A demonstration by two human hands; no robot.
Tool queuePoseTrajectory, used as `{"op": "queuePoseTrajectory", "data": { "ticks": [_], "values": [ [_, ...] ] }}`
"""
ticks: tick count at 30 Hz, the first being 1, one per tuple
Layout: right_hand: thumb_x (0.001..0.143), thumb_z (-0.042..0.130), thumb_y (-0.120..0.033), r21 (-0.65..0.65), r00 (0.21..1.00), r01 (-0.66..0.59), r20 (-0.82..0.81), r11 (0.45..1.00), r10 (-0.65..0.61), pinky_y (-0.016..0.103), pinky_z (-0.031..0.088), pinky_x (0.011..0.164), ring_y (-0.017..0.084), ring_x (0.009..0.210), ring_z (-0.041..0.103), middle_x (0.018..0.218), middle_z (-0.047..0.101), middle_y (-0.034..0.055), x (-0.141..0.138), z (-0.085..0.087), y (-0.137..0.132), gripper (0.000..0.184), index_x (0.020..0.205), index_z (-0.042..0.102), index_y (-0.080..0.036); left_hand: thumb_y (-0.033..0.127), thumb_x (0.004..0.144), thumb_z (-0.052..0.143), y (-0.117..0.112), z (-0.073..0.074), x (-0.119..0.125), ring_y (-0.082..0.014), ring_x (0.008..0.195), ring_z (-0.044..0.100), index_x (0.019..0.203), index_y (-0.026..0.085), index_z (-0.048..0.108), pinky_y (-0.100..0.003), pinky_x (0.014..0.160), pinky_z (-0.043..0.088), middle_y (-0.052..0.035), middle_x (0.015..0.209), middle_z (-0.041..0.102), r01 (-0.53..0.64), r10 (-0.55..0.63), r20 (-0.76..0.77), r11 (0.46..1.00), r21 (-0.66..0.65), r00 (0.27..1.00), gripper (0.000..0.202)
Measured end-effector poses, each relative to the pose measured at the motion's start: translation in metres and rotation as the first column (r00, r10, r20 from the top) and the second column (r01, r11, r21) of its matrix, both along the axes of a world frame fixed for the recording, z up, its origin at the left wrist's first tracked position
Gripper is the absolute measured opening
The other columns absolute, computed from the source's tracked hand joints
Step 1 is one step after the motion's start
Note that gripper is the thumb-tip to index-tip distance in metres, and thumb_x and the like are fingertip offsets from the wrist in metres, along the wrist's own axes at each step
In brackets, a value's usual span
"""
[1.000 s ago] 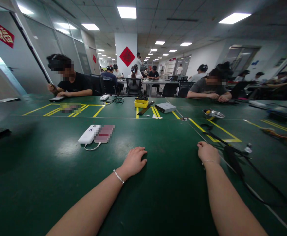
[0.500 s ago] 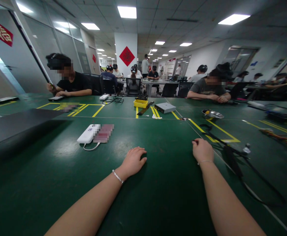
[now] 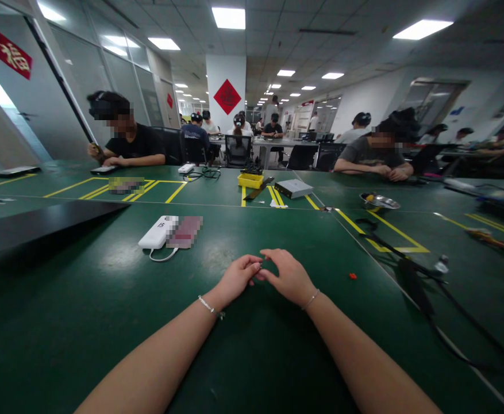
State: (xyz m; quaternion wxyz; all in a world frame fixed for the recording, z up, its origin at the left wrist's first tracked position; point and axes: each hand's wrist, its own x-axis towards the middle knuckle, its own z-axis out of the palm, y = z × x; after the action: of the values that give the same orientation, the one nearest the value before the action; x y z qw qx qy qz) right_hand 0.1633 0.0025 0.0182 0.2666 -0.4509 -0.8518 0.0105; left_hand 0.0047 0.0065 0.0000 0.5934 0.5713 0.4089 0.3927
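Both hands meet above the green table [image 3: 217, 356] in front of me. My left hand [image 3: 238, 277] has its fingers curled together, thumb and fingertips close. Anything between them is too small to make out. My right hand [image 3: 289, 277] reaches in from the other side, thumb and forefinger apart in a curve, the thumb by the left fingertips. A tiny orange-red piece [image 3: 352, 276] lies on the table to the right of my right hand.
A white power bank [image 3: 159, 232] with a cable lies beyond my left hand beside a blurred-out flat object. Further off are a yellow tray [image 3: 250, 181], a grey box [image 3: 293, 188] and a metal bowl [image 3: 380, 201]. A black strap [image 3: 411, 282] runs along the right. Two people sit opposite.
My right hand has moved left from the right side of the table to meet my left hand. The orange-red piece now shows near where it was. The left hand's fingers have drawn together.
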Motion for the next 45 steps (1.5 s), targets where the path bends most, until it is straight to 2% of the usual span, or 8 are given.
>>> {"op": "queuePoseTrajectory", "data": {
  "ticks": [3,6,9,20,27,31,36,45],
  "values": [
    [0.077,0.044,-0.034,0.009,0.938,0.337,0.084,0.941,-0.337,0.041,0.035,0.088,0.025,0.107,0.042,0.114,0.051,0.0108,0.049,0.002,0.012,0.040,0.114,0.048,-0.018,0.023,0.081,0.045,0.002,0.003,-0.003,-0.0090,0.068,0.059,0.094,0.014,0.049,-0.015,0.049,0.038,-0.0059,0.081,0.063,-0.077,0.098,0.145,0.987,-0.142,0.985,0.017],
    [0.074,0.044,-0.034,-0.017,0.634,0.764,0.205,0.645,-0.745,0.053,0.034,0.082,0.037,0.111,0.036,0.121,0.044,0.0167,0.110,-0.004,0.020,0.044,0.114,0.050,-0.018,0.018,0.082,0.043,0.005,0.003,-0.007,-0.0081,0.069,0.060,0.095,0.014,0.050,-0.016,0.050,0.040,-0.0089,0.093,0.062,-0.098,0.165,0.263,0.963,-0.250,0.951,0.015],
    [0.075,0.038,-0.029,-0.183,0.475,0.880,0.313,0.439,-0.822,0.048,0.041,0.072,0.036,0.102,0.046,0.114,0.049,0.0199,0.156,-0.012,0.024,0.042,0.114,0.052,-0.018,0.016,0.082,0.043,0.007,0.001,-0.010,-0.0081,0.071,0.060,0.097,0.014,0.050,-0.016,0.052,0.042,-0.0099,0.098,0.061,-0.056,0.157,0.337,0.955,-0.290,0.928,0.016],
    [0.075,0.042,-0.038,-0.331,0.498,0.865,0.466,0.377,-0.732,0.039,0.044,0.070,0.029,0.087,0.057,0.099,0.056,0.0232,0.161,-0.007,0.028,0.041,0.099,0.059,-0.010,0.014,0.080,0.048,0.009,0.000,-0.013,-0.0108,0.068,0.062,0.097,0.012,0.053,-0.016,0.049,0.044,-0.0103,0.090,0.064,-0.023,0.160,0.412,0.948,-0.318,0.897,0.018],
    [0.068,0.048,-0.012,-0.417,0.637,0.767,0.403,0.488,-0.657,0.034,0.042,0.070,0.024,0.082,0.059,0.085,0.062,0.0178,0.138,0.001,0.025,0.019,0.074,0.065,-0.012,0.013,0.076,0.053,0.009,-0.001,-0.013,-0.0088,0.068,0.060,0.095,0.015,0.056,-0.014,0.049,0.043,-0.0070,0.091,0.062,-0.033,0.165,0.408,0.950,-0.312,0.898,0.019],
    [0.068,0.052,-0.018,-0.687,0.831,0.343,-0.095,0.640,-0.548,0.028,0.043,0.068,0.015,0.071,0.058,0.078,0.063,0.0051,0.093,0.006,0.021,0.014,0.077,0.063,-0.018,0.015,0.075,0.056,0.008,-0.001,-0.013,-0.0088,0.069,0.060,0.094,0.014,0.057,-0.014,0.052,0.043,-0.0074,0.088,0.062,-0.012,0.134,0.386,0.953,-0.302,0.913,0.019],
    [0.060,0.064,-0.015,-0.654,0.464,-0.517,-0.756,0.552,-0.461,0.025,0.043,0.072,0.009,0.069,0.055,0.078,0.062,0.0020,0.028,0.004,0.006,0.015,0.075,0.061,-0.016,0.017,0.071,0.060,0.006,-0.002,-0.013,-0.0093,0.074,0.059,0.095,0.015,0.055,-0.016,0.057,0.041,-0.0078,0.094,0.062,0.042,0.042,0.347,0.972,-0.233,0.937,0.024],
    [0.062,0.069,-0.022,-0.567,0.310,-0.696,-0.791,0.440,-0.527,0.018,0.036,0.050,0.004,0.049,0.044,0.058,0.051,-0.0041,0.004,-0.003,0.002,0.017,0.071,0.057,-0.015,0.022,0.070,0.061,0.003,-0.003,-0.009,-0.0095,0.072,0.055,0.090,0.015,0.057,-0.019,0.060,0.036,-0.0023,0.078,0.061,0.057,-0.026,0.265,0.992,-0.112,0.964,0.021]
  ]
}}
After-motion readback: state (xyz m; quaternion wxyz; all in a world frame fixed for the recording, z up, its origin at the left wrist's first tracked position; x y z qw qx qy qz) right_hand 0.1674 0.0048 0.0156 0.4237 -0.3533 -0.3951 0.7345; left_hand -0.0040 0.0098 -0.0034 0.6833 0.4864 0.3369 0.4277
